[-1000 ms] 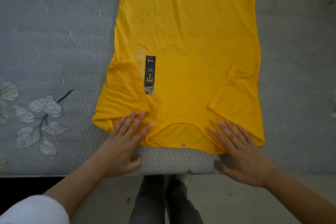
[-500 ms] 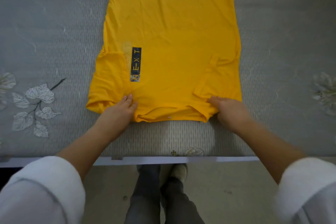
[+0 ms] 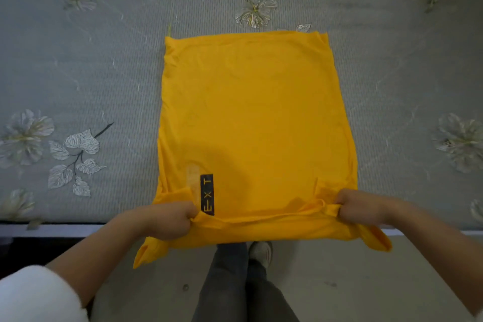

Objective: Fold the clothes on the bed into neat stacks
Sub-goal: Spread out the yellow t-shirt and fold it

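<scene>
Yellow shirt [image 3: 256, 123] in left hand [image 3: 167, 219], right hand [image 3: 360, 206].

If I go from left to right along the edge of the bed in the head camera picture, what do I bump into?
White leaf print on the bedcover → left hand gripping the yellow T-shirt → black label with letters → right hand gripping the shirt's other side → pale flower print.

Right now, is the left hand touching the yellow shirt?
Touching. The head view shows the left hand with its fingers curled round the near edge of the yellow shirt, bunching the cloth.
</scene>
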The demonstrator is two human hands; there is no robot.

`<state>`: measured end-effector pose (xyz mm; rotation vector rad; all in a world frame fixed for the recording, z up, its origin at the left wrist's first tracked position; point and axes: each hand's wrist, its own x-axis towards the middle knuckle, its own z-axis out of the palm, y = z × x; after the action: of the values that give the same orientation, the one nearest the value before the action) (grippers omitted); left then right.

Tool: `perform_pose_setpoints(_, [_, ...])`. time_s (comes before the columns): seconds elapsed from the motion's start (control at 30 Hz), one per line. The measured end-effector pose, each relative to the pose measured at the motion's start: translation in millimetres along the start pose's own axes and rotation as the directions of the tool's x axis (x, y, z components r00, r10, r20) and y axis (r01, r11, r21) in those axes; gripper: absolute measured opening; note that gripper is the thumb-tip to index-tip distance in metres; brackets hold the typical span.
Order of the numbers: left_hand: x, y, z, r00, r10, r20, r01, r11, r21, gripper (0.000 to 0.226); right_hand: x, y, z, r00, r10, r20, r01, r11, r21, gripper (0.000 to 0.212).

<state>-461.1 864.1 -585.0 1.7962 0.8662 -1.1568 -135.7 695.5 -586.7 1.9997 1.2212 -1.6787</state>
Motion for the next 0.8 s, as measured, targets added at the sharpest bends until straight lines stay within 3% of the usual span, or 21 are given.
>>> perform_pose_setpoints(0.13, [1, -6, -59, 0.998, 0.044, -0.034, -0.052, 0.957, -0.287, 0.022, 12, -14, -46, 0.993, 0.011, -0.115, 0.006, 0.989, 0.147, 0.042])
perform_pose_setpoints(0.23, [6, -11, -113, 0.993, 0.085, -0.079, -0.111, 0.897, -0.429, 0.009, 30, -32, -91, 0.977, 0.044, -0.209, -0.003, 0.981, 0.193, 0.041])
perform_pose_setpoints(0.4, [31, -18, -195, 0.990, 0.048, -0.133, -0.103, 0.886, -0.452, 0.031, 68, -67, -165, 0.958, 0.083, -0.275, -0.036, 0.985, 0.171, 0.035])
perform_pose_setpoints(0.57, [59, -29, -280, 0.994, 0.010, -0.111, -0.063, 0.872, -0.486, 0.032, 103, -95, -241, 0.933, 0.114, -0.341, -0.078, 0.990, 0.118, 0.034])
perform_pose_setpoints(0.73, [85, -25, -353, 0.960, -0.020, -0.281, -0.116, 0.881, -0.459, 0.023, 137, -110, -302, 0.883, 0.170, -0.437, -0.168, 0.985, 0.043, 0.025])
perform_pose_setpoints(0.8, [103, -24, -368, 0.906, 0.008, -0.423, -0.202, 0.886, -0.417, 0.014, 150, -111, -316, 0.836, 0.171, -0.522, -0.185, 0.982, 0.026, 0.021])
